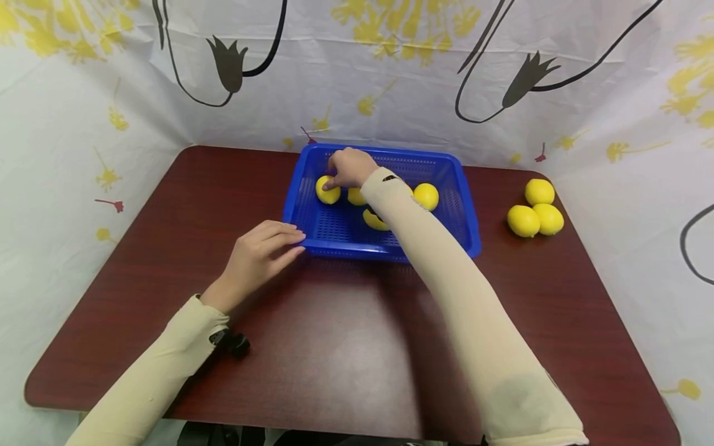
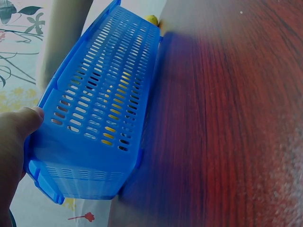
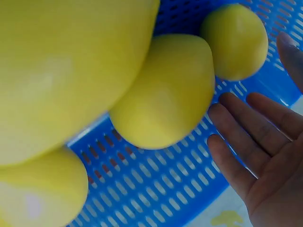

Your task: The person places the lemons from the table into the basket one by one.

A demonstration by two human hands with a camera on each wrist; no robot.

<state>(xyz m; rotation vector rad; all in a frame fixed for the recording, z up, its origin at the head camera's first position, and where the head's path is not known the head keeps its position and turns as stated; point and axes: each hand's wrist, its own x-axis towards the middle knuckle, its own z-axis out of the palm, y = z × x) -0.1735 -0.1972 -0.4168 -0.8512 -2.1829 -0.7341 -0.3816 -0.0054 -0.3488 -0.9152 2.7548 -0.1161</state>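
Note:
Inside a blue plastic basket [image 1: 385, 248] lie several yellow lemons [image 1: 426, 197]. My right hand [image 1: 351, 167] reaches over its left half, thumb at the leftmost lemon [image 1: 328, 190]. The right wrist view has that hand's fingers [image 3: 236, 161] extended and spread apart beside the lemons, gripping none. My left hand [image 1: 259, 254] holds the basket's near left corner, its thumb on the near rim and its fingertips over the corner. In the left wrist view the thumb [image 2: 31, 120] lies against the rim while the other fingers are hidden. My right forearm covers part of the lemons.
Three more lemons [image 1: 538, 210] sit together on the dark red-brown table [image 1: 346, 347], right of the basket. A white patterned cloth [image 1: 312, 80] rises behind the table and along both sides. My right sleeve [image 1: 457, 291] crosses above the basket's near edge.

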